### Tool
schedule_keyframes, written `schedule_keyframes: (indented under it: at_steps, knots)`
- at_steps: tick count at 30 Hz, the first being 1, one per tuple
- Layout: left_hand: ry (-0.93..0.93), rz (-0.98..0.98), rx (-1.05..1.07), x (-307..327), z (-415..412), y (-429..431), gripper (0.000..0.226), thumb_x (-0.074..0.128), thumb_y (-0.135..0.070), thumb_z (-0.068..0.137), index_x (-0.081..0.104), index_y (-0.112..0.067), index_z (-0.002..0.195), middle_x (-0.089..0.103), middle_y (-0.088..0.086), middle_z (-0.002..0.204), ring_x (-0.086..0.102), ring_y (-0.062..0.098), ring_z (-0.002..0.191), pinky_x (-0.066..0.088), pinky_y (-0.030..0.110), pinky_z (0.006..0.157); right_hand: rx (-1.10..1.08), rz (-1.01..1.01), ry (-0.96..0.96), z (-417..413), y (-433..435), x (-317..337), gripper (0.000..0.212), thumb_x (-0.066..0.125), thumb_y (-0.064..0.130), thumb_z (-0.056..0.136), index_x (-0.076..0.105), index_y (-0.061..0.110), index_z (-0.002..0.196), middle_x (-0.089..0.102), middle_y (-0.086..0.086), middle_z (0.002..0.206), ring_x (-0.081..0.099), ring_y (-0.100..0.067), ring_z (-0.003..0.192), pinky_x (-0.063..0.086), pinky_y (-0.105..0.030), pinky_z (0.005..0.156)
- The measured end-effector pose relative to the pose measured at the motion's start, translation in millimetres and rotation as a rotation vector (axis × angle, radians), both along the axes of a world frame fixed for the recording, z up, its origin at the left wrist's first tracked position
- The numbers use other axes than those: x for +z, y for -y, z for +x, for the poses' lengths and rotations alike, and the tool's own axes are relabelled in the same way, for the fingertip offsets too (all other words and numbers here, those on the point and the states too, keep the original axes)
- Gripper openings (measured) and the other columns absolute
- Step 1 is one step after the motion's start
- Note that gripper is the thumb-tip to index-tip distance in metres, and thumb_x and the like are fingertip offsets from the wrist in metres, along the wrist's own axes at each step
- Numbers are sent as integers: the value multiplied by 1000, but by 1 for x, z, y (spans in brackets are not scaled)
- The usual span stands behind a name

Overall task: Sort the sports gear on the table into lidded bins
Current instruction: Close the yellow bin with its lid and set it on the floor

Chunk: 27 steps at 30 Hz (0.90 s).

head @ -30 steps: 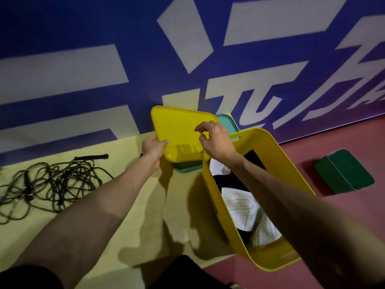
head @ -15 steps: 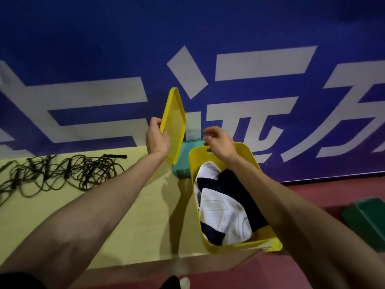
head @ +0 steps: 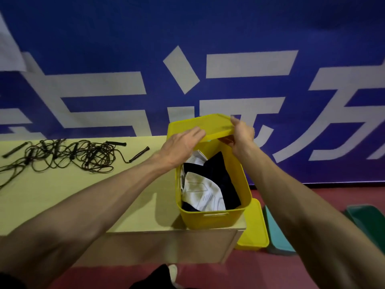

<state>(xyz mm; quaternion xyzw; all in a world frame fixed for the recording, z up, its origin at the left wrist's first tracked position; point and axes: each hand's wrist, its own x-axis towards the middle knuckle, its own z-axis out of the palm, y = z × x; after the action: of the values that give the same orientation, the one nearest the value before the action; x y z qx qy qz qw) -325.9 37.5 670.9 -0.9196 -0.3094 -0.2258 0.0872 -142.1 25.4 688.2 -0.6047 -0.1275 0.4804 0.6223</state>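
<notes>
1. Yellow bin [head: 214, 217] stands at the tabletop [head: 62, 195] right-hand corner, about 3 o'clock from the tangled jump ropes [head: 62, 157].
2. Yellow lid [head: 200, 125] hovers over the bin's far end, at 12 o'clock, tilted; the near part of the opening is still uncovered.
3. Left hand [head: 183, 142] lies flat, fingers spread, on the lid's top, probably to steady and press it.
4. Right hand [head: 241, 132] pinches the lid's right edge, likely to line it up with the rim.
5. Inside the bin: folded white and dark garments, filling it close to the rim.
6. Ropes remain unsorted.
</notes>
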Motion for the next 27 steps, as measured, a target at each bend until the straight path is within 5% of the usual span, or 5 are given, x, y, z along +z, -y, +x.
schedule_keyframes:
  at_steps: [4,8,14,23,27]
  knots:
    - [-171,-379,-116,-4,-9,0,45,65,-31,87,49,-21,128,52,-1,130,46,18,126,20,38,116,10,-70,-43,10,16,-22,43,65,-1,82,51,4,122,59,-17,111,61,-33,103,55,-50,88]
    - [-243,-681,58,-22,-27,3,77,37,-71,82,28,-32,148,21,-3,158,8,18,148,-1,46,120,57,-52,-105,6,40,-42,38,57,-13,82,50,6,114,58,-17,105,60,-31,88,54,-43,66]
    - [1196,-1578,341,-48,-22,9,63,47,-54,93,37,-19,144,50,10,140,49,26,127,40,45,107,61,-81,-128,8,65,-54,47,62,-6,80,51,4,124,60,-18,111,60,-30,90,52,-38,62]
    - [718,-986,647,-70,-13,43,37,48,-30,98,47,-11,130,55,-1,110,53,17,93,44,31,80,336,-247,755,24,94,-87,68,68,56,79,52,14,129,59,-7,125,55,-30,116,42,-52,101]
    - [499,-811,724,-92,-13,60,34,46,-31,97,47,-7,121,54,9,117,53,22,95,42,34,76,353,-247,708,24,101,-111,70,60,56,82,44,15,136,51,-13,132,51,-35,120,39,-58,103]
